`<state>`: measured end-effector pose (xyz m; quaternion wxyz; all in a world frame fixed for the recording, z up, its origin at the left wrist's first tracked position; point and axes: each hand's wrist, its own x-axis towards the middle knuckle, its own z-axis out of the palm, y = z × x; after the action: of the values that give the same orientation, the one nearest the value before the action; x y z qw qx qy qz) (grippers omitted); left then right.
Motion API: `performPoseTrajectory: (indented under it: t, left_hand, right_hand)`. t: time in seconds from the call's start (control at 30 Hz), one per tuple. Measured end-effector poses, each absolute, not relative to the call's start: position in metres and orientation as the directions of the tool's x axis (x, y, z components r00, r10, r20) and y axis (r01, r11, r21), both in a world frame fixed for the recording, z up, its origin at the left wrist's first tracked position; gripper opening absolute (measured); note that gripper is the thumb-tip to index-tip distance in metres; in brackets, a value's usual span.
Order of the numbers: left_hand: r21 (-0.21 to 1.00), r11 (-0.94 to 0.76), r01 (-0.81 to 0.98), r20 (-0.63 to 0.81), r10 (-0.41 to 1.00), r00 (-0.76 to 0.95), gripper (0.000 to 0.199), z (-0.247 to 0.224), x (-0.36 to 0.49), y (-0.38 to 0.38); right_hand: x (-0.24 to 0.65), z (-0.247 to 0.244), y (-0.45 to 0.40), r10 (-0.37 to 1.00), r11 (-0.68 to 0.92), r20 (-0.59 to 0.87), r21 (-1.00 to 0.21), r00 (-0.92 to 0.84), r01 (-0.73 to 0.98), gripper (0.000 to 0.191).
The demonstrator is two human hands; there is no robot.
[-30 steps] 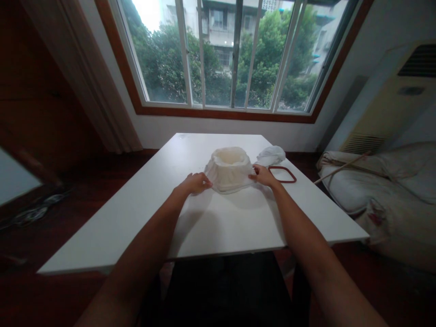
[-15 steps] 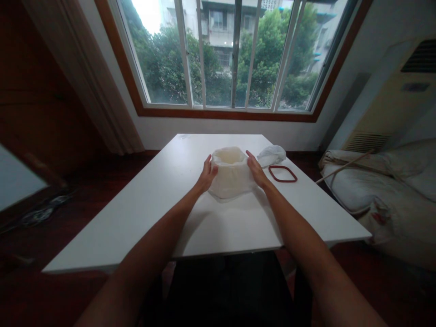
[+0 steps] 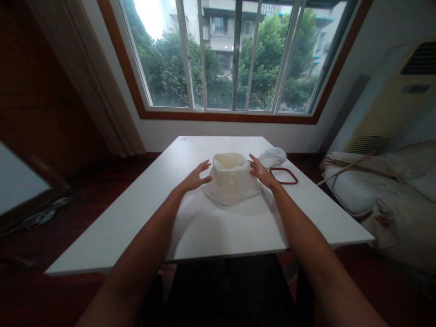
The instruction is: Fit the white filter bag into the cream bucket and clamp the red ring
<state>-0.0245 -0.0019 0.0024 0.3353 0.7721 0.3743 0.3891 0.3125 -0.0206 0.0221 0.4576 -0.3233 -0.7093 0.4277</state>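
A pale container (image 3: 230,177) stands upright on the white table (image 3: 136,218), covered by a thin translucent plastic bag that is folded over its rim and spreads out round its base. My left hand (image 3: 197,176) is just left of it, open, fingers apart and holding nothing. On the other side my right hand (image 3: 260,171) is open beside the bag's upper edge; whether its fingertips touch the plastic is unclear. Behind and right of that hand lies a crumpled translucent bag (image 3: 274,156). A reddish-brown rounded frame (image 3: 284,176) lies flat to the right.
Large wrapped bundles (image 3: 354,186) with a thin stick (image 3: 345,169) on them are right of the table. Beyond the table's far edge is a window (image 3: 228,116). Cables (image 3: 44,215) lie on the floor at left.
My left hand has let go of the covered container and moved left. My right hand has shifted slightly with its fingers spread. The bag's lower part has spread wider.
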Motion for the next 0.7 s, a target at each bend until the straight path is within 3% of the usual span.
performPoseTrajectory:
  t: [0.07,0.17,0.3,0.4,0.57,0.7]
  left_hand:
    - [0.831,-0.526,0.183,0.43,0.815,0.387,0.121,0.004,-0.012,-0.005]
    - [0.845,-0.528,0.087,0.451,0.79,0.415,0.144,-0.002,0.016,-0.013]
    - [0.823,-0.564,0.07,0.495,0.772,0.399,0.152,-0.014,0.042,-0.024]
    - [0.787,-0.609,0.095,0.549,0.763,0.343,0.148,-0.019,0.048,-0.027]
    - [0.604,-0.73,0.319,0.673,0.682,0.286,0.14,-0.015,0.039,-0.021]
    - [0.366,-0.755,0.544,0.711,0.604,0.359,0.143,-0.01,0.025,-0.013]
  right_hand:
    - [0.306,0.025,-0.023,0.839,0.458,0.41,-0.887,-0.358,0.056,0.118]
    - [0.292,0.022,-0.029,0.831,0.44,0.358,-0.892,-0.426,0.107,0.108]
    - [0.278,0.008,-0.03,0.824,0.385,0.235,-0.899,-0.517,0.206,0.083]
    - [0.275,-0.001,-0.026,0.809,0.448,0.264,-0.856,-0.525,0.26,0.074]
    - [0.293,0.008,-0.019,0.793,0.53,0.304,-0.772,-0.528,0.351,0.056]
    - [0.307,0.031,-0.023,0.78,0.598,0.601,-0.637,-0.173,0.486,0.045]
